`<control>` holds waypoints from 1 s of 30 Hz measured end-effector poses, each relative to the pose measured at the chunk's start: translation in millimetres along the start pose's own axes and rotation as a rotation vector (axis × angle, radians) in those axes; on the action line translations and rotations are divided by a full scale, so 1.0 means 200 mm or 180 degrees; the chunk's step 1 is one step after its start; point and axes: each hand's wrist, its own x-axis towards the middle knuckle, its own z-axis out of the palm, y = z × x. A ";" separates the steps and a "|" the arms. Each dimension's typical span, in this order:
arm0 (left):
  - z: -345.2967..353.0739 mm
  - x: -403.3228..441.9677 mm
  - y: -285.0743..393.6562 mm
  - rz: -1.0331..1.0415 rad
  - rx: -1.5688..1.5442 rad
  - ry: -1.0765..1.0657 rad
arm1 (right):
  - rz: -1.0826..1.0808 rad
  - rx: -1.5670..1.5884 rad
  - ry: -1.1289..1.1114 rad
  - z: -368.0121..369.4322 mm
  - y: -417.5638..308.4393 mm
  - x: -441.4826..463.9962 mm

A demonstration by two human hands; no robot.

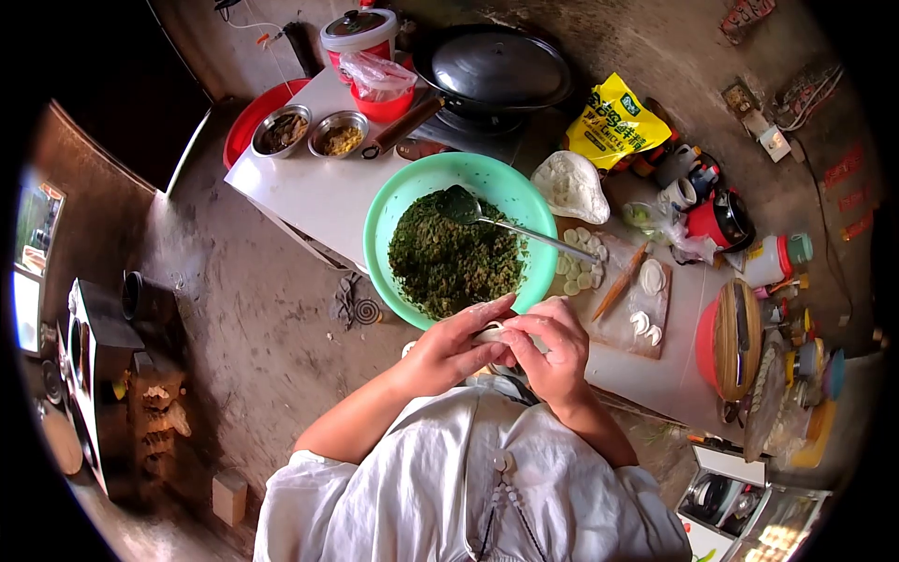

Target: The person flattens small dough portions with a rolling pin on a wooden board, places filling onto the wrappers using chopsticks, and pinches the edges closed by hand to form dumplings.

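Observation:
Close to my chest, my left hand [451, 348] and my right hand [551, 348] meet with bent fingers around a small pale dumpling [489, 332]. The fingers of both hands cover much of it. Just beyond them is a green bowl [382, 220] of chopped green filling [449, 258], with a metal spoon [524, 229] resting in it. Right of the bowl, a board [613, 335] carries a rolling pin [620, 281], a small stack of flat wrappers [653, 276] and a few shaped dumplings [646, 326]. Small dough rounds [576, 262] lie beside the bowl.
Behind the bowl stand a lidded wok [506, 70], two metal bowls [281, 131] and a red tub [384, 101]. A yellow packet [615, 122] and a bag of flour [571, 185] are at the back right. A knife lies on a round wooden board [740, 337] at far right.

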 end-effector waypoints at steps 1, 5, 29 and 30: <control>0.00 0.00 -0.01 0.0021 -0.0163 -0.0101 | -0.0032 -0.0034 0.0013 0.00 0.00 0.00; -0.01 0.01 0.02 0.0101 0.0266 -0.0300 | -0.0087 -0.0038 -0.0152 0.00 -0.01 0.01; -0.04 0.04 0.16 -0.0060 0.0949 -0.0875 | -0.0525 -0.0236 -0.0544 0.00 0.01 0.02; -0.03 0.04 0.18 -0.0315 0.0843 -0.0808 | -0.0468 -0.0187 -0.0443 0.00 0.02 0.02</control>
